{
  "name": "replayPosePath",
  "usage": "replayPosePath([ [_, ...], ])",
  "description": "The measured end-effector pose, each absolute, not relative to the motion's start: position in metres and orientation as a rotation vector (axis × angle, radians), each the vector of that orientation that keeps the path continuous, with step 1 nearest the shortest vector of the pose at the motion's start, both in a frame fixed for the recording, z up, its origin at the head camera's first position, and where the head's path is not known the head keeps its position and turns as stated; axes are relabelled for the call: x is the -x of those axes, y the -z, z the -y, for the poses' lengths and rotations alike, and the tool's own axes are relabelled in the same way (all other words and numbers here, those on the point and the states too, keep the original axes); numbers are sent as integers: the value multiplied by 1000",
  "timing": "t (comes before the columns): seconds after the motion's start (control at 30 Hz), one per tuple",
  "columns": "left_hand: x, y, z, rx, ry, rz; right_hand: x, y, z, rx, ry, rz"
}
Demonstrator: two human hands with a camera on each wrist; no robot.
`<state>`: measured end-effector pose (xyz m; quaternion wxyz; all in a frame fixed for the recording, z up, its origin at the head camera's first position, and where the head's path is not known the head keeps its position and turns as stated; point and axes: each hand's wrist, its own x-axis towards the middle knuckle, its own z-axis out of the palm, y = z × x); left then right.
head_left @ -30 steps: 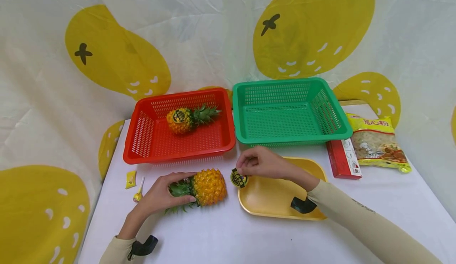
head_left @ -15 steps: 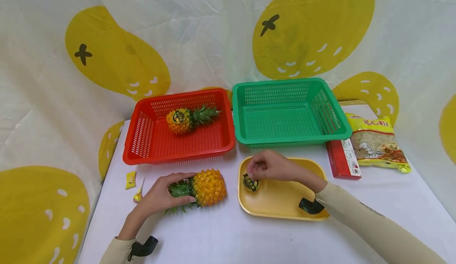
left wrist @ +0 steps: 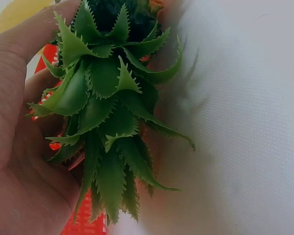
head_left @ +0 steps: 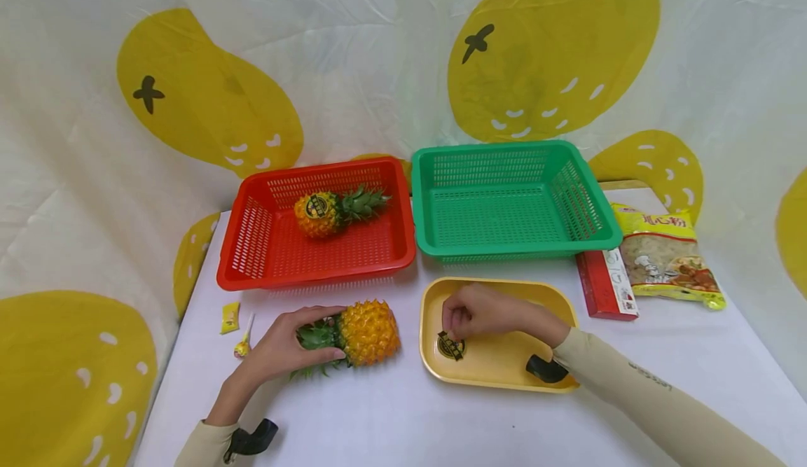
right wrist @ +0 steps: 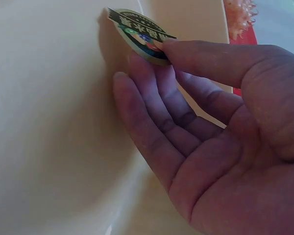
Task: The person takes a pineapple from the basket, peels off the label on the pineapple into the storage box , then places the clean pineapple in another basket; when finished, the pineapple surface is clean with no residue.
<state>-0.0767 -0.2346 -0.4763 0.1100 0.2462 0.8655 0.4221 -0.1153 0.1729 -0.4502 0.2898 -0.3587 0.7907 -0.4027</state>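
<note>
My left hand (head_left: 296, 346) grips a pineapple (head_left: 368, 332) by its green crown, and the fruit lies on its side on the white cloth. Spiky crown leaves (left wrist: 105, 103) fill the left wrist view, with the thumb and fingers around them. Over the left part of a gold tray (head_left: 504, 369), my right hand (head_left: 479, 311) pinches a round black-and-gold sticker (head_left: 451, 346) between thumb and forefinger. In the right wrist view the sticker (right wrist: 142, 35) bears printed characters and a coloured fruit picture; it is held close to the tray surface, and contact cannot be made out.
A red basket (head_left: 252, 281) holds another pineapple (head_left: 318, 215) with a sticker on it. Beside it stands a green basket (head_left: 504, 248). At right lie a red-and-white box (head_left: 608, 285) and a yellow food packet (head_left: 668, 253). A yellow sweet (head_left: 230, 318) and a lollipop (head_left: 243, 344) lie at left.
My right hand has carried the sticker rightward and down from the tray's left rim to over its inside. My left hand has stayed on the pineapple's crown.
</note>
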Motion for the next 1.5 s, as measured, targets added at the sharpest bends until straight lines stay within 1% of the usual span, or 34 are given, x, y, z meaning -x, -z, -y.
replayPosePath([
  [0.33, 77, 480, 235, -738, -1255, -2539, 113, 459, -163, 948, 1001, -2192],
  [0.67, 78, 483, 236, -748, -1257, -2537, 105, 462, -155, 1095, 772, -2455],
  [0.87, 78, 482, 236, -747, -1255, -2536, 105, 461, -155, 1092, 659, -2517],
  [1.03, 78, 482, 236, -751, -1247, -2539, 105, 455, -155, 1074, 635, -2539],
  [1.5, 79, 481, 236, -733, -1250, -2531, 115, 420, -153, 1174, 828, -2562],
])
